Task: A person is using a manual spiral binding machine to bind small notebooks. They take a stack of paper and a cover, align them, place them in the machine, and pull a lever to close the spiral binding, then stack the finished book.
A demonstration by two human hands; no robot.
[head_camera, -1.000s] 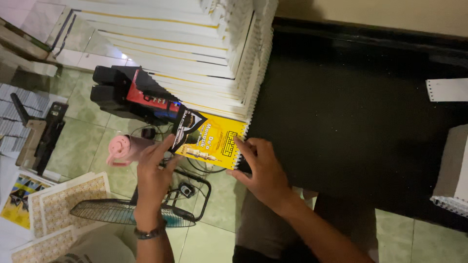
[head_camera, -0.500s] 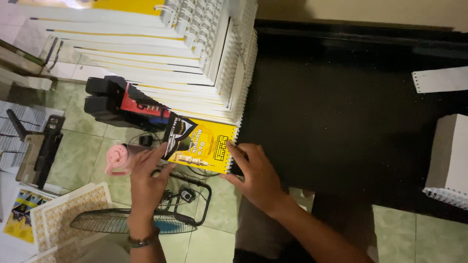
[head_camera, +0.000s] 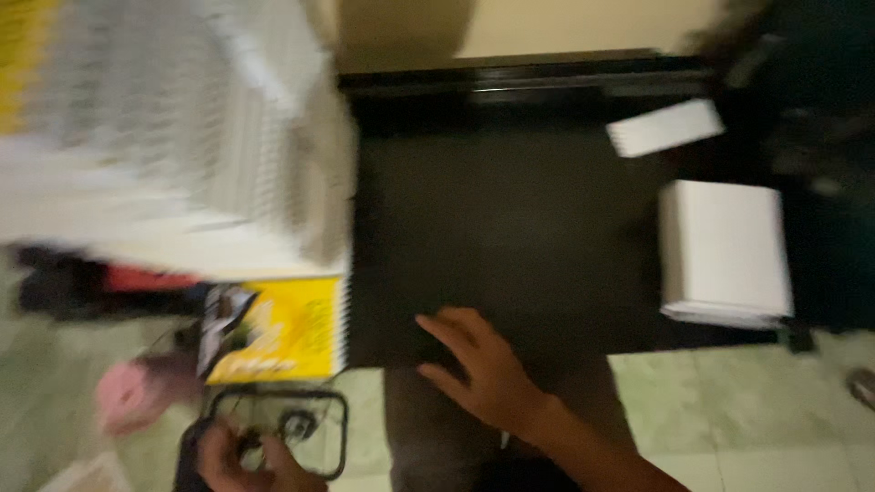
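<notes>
The yellow spiral-bound booklet, spine toward the black desk, lies left of the right hand, fingers spread flat and empty; the left hand is too blurred to tell.

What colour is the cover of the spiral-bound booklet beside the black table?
The booklet's cover is mainly yellow, with a darker picture at its left edge; the blurred head view shows it.

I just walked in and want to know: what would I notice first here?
Probably the bright yellow spiral-bound booklet, lying under a tall blurry stack of white bound books. Next, the right hand resting spread on the big black table, where a white paper stack sits at the right.
</notes>
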